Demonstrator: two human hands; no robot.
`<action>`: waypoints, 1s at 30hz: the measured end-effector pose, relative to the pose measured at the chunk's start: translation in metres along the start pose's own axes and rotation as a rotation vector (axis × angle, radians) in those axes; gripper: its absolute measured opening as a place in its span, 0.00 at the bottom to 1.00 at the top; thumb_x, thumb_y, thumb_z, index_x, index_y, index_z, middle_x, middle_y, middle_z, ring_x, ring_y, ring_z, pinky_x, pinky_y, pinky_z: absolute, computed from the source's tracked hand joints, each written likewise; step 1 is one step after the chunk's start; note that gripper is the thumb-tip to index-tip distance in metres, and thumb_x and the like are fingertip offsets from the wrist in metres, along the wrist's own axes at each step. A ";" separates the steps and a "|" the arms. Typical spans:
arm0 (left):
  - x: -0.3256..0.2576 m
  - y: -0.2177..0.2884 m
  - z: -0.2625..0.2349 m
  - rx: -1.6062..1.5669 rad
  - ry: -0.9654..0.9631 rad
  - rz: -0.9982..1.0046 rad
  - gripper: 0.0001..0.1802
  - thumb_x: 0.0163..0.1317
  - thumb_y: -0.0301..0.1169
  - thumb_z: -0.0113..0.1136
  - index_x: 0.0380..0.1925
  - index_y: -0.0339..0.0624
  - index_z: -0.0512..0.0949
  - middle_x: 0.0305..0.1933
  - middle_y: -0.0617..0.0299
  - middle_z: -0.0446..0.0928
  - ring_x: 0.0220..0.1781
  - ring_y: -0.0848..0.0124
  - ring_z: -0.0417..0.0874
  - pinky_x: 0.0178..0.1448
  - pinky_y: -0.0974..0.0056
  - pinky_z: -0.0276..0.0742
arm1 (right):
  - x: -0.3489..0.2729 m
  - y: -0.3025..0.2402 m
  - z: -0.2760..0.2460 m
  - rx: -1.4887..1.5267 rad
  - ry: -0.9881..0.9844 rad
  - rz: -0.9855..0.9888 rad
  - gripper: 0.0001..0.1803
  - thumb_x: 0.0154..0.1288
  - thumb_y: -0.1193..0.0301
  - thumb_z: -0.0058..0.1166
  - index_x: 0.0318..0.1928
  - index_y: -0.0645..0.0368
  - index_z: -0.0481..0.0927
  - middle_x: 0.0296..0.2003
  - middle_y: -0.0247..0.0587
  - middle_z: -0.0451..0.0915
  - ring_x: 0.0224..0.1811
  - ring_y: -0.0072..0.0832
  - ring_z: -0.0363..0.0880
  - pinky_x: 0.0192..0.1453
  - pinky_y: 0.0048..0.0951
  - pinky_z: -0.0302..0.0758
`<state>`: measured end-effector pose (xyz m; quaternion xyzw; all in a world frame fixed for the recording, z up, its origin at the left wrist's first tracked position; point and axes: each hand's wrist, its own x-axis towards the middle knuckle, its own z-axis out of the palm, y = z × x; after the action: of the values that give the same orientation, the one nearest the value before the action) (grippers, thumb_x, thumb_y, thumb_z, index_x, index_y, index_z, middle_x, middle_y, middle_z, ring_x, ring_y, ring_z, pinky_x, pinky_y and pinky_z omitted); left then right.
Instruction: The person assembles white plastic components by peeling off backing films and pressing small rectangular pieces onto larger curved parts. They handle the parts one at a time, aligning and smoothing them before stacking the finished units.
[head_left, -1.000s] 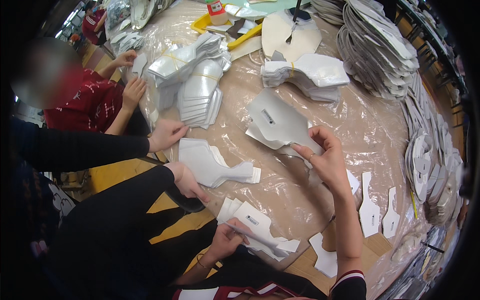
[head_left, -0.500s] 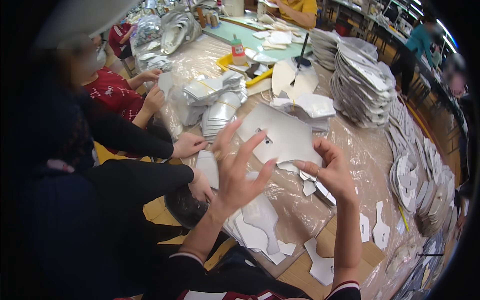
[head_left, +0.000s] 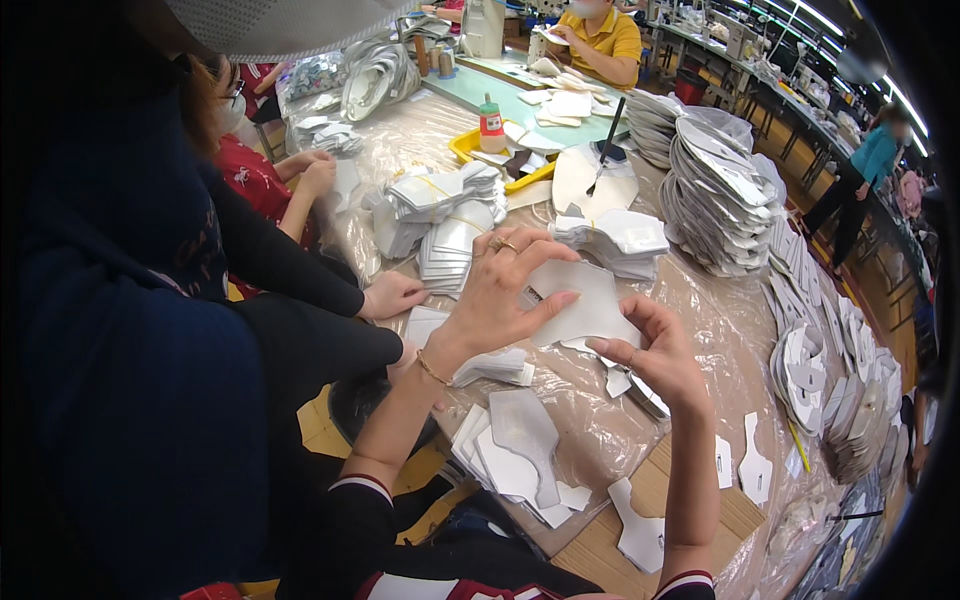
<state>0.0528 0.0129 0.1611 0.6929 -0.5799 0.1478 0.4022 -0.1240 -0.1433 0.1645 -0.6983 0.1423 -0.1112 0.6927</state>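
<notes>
Above the plastic-covered table (head_left: 735,335), inward from its near edge, is a thin shoe-upper-like cut panel (head_left: 590,305), pale grey, smooth and faintly glossy, with curved outlines. It tilts, narrowing toward the right; a small dark printed mark shows near its left end, partly hidden. The right hand (head_left: 662,352) pinches the narrow end, thumb and fingertips together on it. The left hand (head_left: 492,300) arches over the left end, thumb and forefinger parted; whether they touch the panel I cannot tell.
</notes>
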 end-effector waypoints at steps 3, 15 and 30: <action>-0.004 -0.002 0.002 0.027 0.018 -0.002 0.20 0.55 0.40 0.70 0.47 0.51 0.79 0.50 0.62 0.78 0.55 0.64 0.75 0.63 0.59 0.54 | 0.001 0.000 0.001 0.007 -0.012 0.019 0.18 0.57 0.75 0.71 0.44 0.62 0.76 0.39 0.31 0.82 0.39 0.14 0.77 0.40 0.20 0.74; -0.007 -0.006 0.000 -0.033 -0.030 -0.058 0.15 0.57 0.40 0.67 0.43 0.52 0.78 0.44 0.64 0.80 0.48 0.63 0.76 0.59 0.58 0.56 | 0.004 0.002 0.001 0.039 -0.054 0.018 0.19 0.57 0.74 0.71 0.46 0.63 0.77 0.40 0.32 0.82 0.39 0.14 0.78 0.42 0.19 0.74; -0.008 -0.007 0.007 -0.019 0.021 -0.016 0.17 0.54 0.37 0.71 0.42 0.45 0.78 0.42 0.60 0.79 0.46 0.62 0.78 0.54 0.57 0.63 | 0.004 0.005 -0.001 0.032 -0.040 0.008 0.18 0.58 0.78 0.69 0.45 0.63 0.76 0.39 0.33 0.80 0.37 0.16 0.79 0.38 0.20 0.78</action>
<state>0.0556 0.0133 0.1486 0.6920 -0.5714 0.1465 0.4162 -0.1208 -0.1453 0.1595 -0.6885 0.1294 -0.0966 0.7070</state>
